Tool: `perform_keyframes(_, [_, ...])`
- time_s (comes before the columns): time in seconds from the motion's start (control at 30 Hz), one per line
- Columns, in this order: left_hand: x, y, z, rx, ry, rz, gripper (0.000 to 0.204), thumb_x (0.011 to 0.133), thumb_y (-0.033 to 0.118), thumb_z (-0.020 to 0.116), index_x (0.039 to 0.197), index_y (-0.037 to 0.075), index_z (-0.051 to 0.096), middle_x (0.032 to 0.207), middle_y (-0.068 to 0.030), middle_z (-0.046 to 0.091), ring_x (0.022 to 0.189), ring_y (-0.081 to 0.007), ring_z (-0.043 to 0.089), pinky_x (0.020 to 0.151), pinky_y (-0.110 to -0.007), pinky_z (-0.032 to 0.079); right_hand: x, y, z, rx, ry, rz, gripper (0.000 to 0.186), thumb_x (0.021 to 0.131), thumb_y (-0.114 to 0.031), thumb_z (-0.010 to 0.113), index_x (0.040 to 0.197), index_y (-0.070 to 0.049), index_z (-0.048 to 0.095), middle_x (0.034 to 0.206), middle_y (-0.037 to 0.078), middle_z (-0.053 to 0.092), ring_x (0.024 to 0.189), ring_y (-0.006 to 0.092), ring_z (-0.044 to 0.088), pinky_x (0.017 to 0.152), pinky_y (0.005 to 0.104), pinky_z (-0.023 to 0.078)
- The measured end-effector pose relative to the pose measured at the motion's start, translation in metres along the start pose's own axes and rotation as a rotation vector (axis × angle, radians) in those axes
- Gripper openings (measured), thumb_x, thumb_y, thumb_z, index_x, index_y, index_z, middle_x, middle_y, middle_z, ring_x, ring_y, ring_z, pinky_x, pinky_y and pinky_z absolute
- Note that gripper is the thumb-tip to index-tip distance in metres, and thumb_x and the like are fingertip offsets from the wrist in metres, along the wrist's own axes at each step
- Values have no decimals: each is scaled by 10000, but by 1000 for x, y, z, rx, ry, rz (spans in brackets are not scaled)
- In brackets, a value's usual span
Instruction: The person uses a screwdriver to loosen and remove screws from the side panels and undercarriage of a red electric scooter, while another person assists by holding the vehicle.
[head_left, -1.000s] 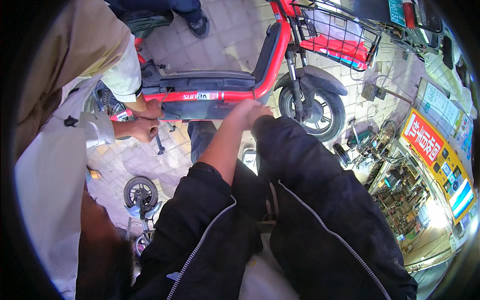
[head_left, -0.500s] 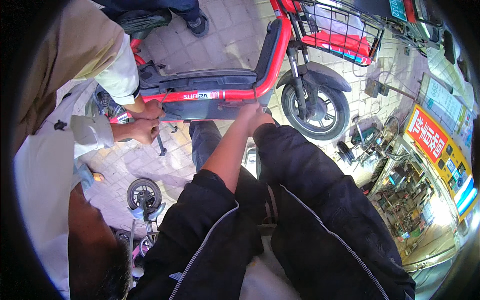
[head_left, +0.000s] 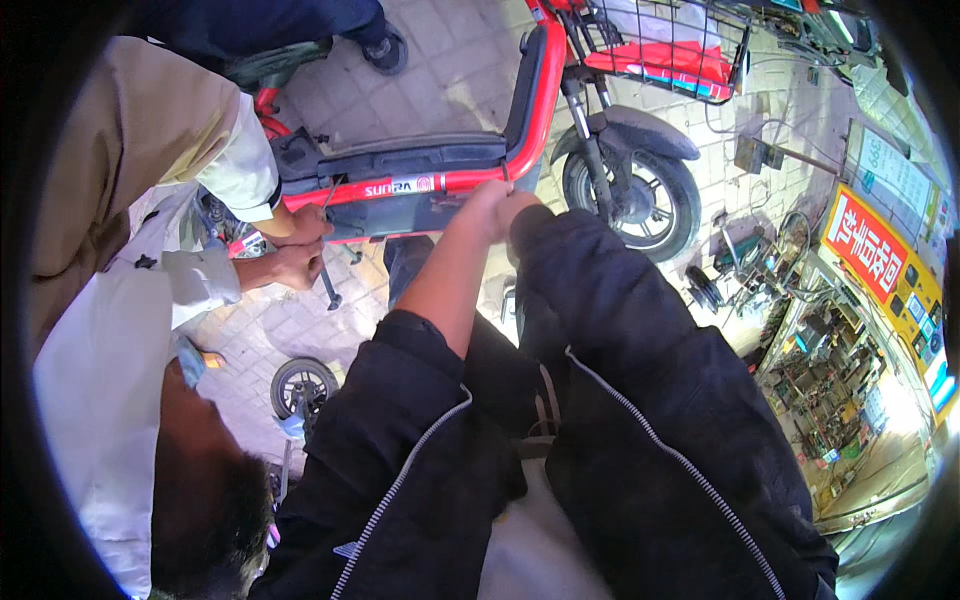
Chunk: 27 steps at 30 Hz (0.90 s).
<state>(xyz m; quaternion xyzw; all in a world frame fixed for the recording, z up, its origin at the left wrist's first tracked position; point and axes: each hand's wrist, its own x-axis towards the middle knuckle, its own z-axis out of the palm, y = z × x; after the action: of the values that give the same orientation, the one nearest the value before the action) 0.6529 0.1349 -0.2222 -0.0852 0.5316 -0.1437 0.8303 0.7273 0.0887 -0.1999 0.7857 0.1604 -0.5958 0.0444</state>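
A red and black electric scooter [head_left: 400, 186] stands sideways in front of me. My left hand [head_left: 480, 213] and my right hand [head_left: 517, 208] are closed together at the lower edge of its red side rail. From between them a thin dark metal rod [head_left: 506, 173] sticks up against the rail. My fingers hide the rest of the rod, and what its tip reaches is too small to tell. To the left, a co-worker's hands [head_left: 297, 262] are closed at the same rail, with another thin rod [head_left: 330, 190] rising from them.
The co-worker [head_left: 200, 430] leans in close on my left. A kickstand [head_left: 330, 287] hangs below the scooter. Its front wheel [head_left: 645, 205] and wire basket [head_left: 670, 50] are at the right. A smaller wheel [head_left: 303, 386] stands lower left, a cluttered tool bench [head_left: 825, 375] on the right.
The whole view has shifted slightly, so the scooter sits a little higher and further left. The co-worker's head shows more. My hands stay together at the same part of the rail.
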Motion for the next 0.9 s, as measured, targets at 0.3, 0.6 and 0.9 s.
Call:
perform_keyframes(0.3, [38, -30, -35, 9, 20, 325, 233, 876, 258, 528, 729, 81, 562, 672, -35, 554, 577, -161, 528, 562, -310, 431, -57, -24, 18, -124, 260, -5, 488, 853, -334, 488, 1159, 46, 488, 993, 250, 619, 964, 345, 610, 797, 406, 492])
perform_keyframes(0.6, [5, -16, -6, 118, 198, 265, 203, 881, 224, 539, 858, 35, 610, 692, -56, 587, 646, -189, 595, 570, -360, 460, -8, 11, 28, -233, 29, 14, 602, 834, -333, 478, 1285, 48, 365, 1093, 276, 577, 1020, 354, 587, 873, 375, 463])
perform_keyframes(0.9, [10, 0, -3, 60, 158, 116, 204, 873, 238, 530, 819, 48, 578, 769, -70, 593, 658, -212, 574, 615, -352, 456, 37, 37, 44, 62, 97, 15, 537, 853, -347, 481, 1225, 40, 453, 1215, 249, 514, 1106, 301, 545, 864, 387, 461])
